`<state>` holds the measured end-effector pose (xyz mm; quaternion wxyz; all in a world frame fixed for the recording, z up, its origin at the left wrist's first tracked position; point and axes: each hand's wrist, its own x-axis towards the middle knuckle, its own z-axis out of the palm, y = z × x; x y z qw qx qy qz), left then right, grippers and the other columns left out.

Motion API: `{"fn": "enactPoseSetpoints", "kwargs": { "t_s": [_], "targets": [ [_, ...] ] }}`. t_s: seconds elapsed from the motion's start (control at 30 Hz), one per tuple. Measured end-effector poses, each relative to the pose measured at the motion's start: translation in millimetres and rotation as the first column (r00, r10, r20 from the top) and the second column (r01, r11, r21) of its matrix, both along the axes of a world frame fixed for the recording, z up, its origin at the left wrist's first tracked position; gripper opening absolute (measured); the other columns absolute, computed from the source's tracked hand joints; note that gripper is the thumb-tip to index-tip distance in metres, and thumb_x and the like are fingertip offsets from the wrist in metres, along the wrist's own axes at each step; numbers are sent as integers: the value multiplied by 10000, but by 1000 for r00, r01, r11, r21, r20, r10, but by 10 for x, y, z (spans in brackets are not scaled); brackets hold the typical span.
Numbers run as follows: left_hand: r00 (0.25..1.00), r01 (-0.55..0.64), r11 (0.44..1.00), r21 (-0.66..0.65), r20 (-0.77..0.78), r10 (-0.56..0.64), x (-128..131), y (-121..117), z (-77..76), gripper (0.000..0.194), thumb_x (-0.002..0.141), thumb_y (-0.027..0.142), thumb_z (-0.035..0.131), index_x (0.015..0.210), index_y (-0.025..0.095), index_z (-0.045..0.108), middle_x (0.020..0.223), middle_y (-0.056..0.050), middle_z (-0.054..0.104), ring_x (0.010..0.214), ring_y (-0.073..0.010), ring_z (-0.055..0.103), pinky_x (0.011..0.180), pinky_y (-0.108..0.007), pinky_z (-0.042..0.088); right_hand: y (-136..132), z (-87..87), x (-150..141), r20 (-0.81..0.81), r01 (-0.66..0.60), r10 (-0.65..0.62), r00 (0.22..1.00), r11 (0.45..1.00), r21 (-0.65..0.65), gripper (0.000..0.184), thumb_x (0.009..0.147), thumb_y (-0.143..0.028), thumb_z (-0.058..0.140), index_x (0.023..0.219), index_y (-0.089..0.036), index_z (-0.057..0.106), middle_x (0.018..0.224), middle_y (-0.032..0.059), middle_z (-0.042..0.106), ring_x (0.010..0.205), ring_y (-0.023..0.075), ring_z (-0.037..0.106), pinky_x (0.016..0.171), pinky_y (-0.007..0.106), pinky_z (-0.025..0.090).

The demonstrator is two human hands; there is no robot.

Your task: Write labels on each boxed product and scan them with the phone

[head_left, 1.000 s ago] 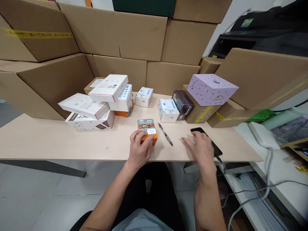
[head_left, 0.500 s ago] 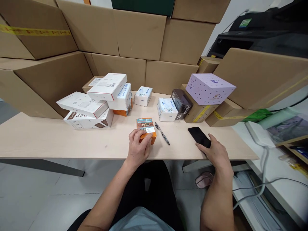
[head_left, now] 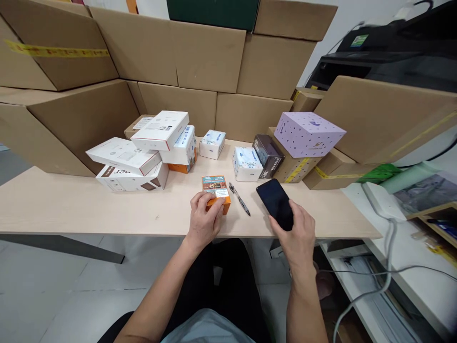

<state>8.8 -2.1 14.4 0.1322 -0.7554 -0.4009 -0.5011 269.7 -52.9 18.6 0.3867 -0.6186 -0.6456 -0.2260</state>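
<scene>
Grey tiled floor (head_left: 43,290) shows at the lower left of the frame, under a pale wooden table (head_left: 60,205) that spans the middle. Tall cardboard panels (head_left: 210,57) wall the far side; a black machine (head_left: 389,66) stands at the upper right, above a white shelf unit (head_left: 424,276).

Wood shows from the table's left end to the stacked white boxes (head_left: 123,155) left of centre, then along the near edge as far as the left hand. Between the pen and the phone lies a short stretch of tabletop, and more beyond the right hand to the slanted right end. A purple box (head_left: 309,136) sits high on the right.

At centre, the left hand (head_left: 206,219) lays its fingers on the near part of an orange box (head_left: 216,186); whether it grips I cannot tell. The box's printed face is up, "308" at its far left corner. Just right, a pen (head_left: 239,199) slants from upper left to lower right. The phone (head_left: 276,202), right of centre, slants likewise, dark screen up, gripped between the right hand's (head_left: 298,233) thumb and fingers.
</scene>
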Motion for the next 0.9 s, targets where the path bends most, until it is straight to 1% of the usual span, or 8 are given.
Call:
{"fn": "enactPoseSetpoints", "kwargs": {
  "t_s": [0.07, 0.13, 0.23, 0.33, 0.57, 0.9],
  "targets": [
    [1000, -1, 1000, 5, -2, 1, 1, -3, 4, 302, 841, 94, 626, 1124, 197, 654, 1123, -125, 529, 1131, -281, 450, 970, -457, 469, -20, 27, -167, 7, -52, 52, 999, 996, 77, 629, 842, -365, 716, 1391, -159, 491, 1231, 191, 608, 1166, 310, 574, 984, 483, 499],
    [1000, -1, 1000, 4, -5, 1, 1, -8, 9, 304, 840, 91, 626, 1125, 193, 651, 1125, -126, 526, 1129, -281, 450, 973, -460, 469, -39, 45, -316, 4, -94, 94, 996, 988, 125, 633, 815, -325, 752, 1377, -174, 501, 1235, 191, 599, 1156, 310, 581, 967, 488, 513],
    [1000, -2, 1000, -15, -14, 2, 0, -18, 17, 307, 847, 100, 618, 1137, 197, 646, 1137, -128, 524, 1137, -283, 449, 982, -467, 467, -60, 48, -491, 0, -156, 159, 987, 973, 168, 615, 782, -268, 786, 1333, -193, 524, 1249, 191, 584, 1145, 309, 590, 945, 492, 529],
    [1000, -4, 1000, -25, -14, 4, -1, -25, 21, 306, 856, 114, 609, 1145, 207, 648, 1135, -127, 526, 1134, -280, 456, 986, -471, 466, -65, 43, -604, -4, -202, 206, 978, 962, 183, 556, 770, -229, 793, 1272, -212, 556, 1268, 186, 567, 1153, 309, 590, 933, 496, 538],
    [1000, 2, 1000, -27, -9, -3, 1, -29, 21, 315, 853, 105, 604, 1151, 198, 648, 1130, -129, 532, 1134, -279, 456, 989, -469, 462, -52, 48, -690, 4, -239, 242, 970, 955, 178, 427, 774, -194, 785, 1166, -226, 618, 1283, 172, 549, 1167, 315, 587, 916, 508, 545],
    [1000, 3, 999, -37, -3, -3, -2, -31, 18, 298, 863, 119, 600, 1145, 196, 654, 1140, -130, 535, 1139, -280, 452, 987, -467, 463, -32, 60, -717, 17, -257, 258, 966, 949, 184, 434, 772, -193, 789, 1172, -236, 627, 1301, 168, 533, 1165, 320, 589, 911, 504, 544]
  ]
}}
